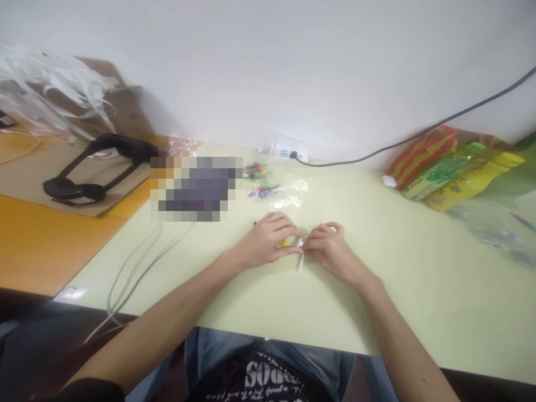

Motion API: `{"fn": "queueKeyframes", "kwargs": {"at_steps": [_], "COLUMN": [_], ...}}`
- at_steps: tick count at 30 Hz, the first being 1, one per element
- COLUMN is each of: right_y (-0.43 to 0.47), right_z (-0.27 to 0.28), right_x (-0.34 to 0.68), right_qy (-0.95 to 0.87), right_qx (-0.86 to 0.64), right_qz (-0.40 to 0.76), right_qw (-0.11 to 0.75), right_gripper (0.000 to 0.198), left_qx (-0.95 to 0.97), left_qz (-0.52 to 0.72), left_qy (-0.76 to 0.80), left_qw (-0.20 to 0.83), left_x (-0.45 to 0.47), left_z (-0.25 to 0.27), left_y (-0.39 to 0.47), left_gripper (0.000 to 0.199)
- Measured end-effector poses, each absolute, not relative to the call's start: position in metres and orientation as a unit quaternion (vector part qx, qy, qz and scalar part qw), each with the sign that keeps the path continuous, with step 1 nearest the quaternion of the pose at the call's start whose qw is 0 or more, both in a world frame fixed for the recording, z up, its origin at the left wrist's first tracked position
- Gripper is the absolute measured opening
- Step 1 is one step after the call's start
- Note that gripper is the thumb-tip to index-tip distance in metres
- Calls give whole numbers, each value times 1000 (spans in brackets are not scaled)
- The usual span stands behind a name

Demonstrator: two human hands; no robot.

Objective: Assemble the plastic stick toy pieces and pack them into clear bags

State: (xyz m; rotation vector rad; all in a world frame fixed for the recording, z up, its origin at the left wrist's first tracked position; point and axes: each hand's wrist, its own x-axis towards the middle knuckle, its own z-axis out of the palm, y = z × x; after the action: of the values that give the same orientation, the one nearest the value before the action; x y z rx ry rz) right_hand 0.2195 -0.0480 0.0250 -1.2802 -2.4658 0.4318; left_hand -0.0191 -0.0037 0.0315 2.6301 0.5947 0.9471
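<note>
Over the pale table, my left hand curls its thumb and fingers around a small white piece. A bit of yellow shows between the thumb and fingers, partly covered by the hand. My right hand meets the same white piece from the other side with bent, closed fingertips. A thin white strip hangs or lies just below the fingertips. Dark ends peek out beside the left hand; what they belong to is hidden. The piece is too small to name its kind.
Behind my hands lie clear bags with colourful small parts. A blurred-out dark device with cables sits to the left, near a black frame. Bottles and plastic bags stand at right. A black cord runs to a wall socket.
</note>
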Motion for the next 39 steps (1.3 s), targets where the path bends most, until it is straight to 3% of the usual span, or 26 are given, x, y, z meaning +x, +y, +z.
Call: {"fn": "queueKeyframes", "kwargs": {"at_steps": [7, 14, 18, 33, 39], "right_y": [-51, -59, -61, -58, -59], "right_z": [34, 44, 44, 43, 43], "right_x": [217, 211, 207, 206, 205], "right_qy": [-823, -715, -657, -677, -682], "right_qx": [-462, -431, -417, -368, -377], "right_qz": [124, 389, 466, 414, 406], "right_qw": [307, 391, 421, 485, 478], "right_gripper": [18, 19, 20, 7, 12], "left_qx": [869, 846, 839, 822, 814], "left_qz": [404, 433, 432, 424, 414], "left_qy": [243, 237, 213, 208, 225], "left_qw": [148, 201, 254, 319, 340], "left_x": [-20, -19, -17, -12, -11], "left_z": [30, 29, 31, 34, 37], "left_y": [-1, -3, -6, -11, -13], "left_gripper": [19, 13, 17, 18, 21]}}
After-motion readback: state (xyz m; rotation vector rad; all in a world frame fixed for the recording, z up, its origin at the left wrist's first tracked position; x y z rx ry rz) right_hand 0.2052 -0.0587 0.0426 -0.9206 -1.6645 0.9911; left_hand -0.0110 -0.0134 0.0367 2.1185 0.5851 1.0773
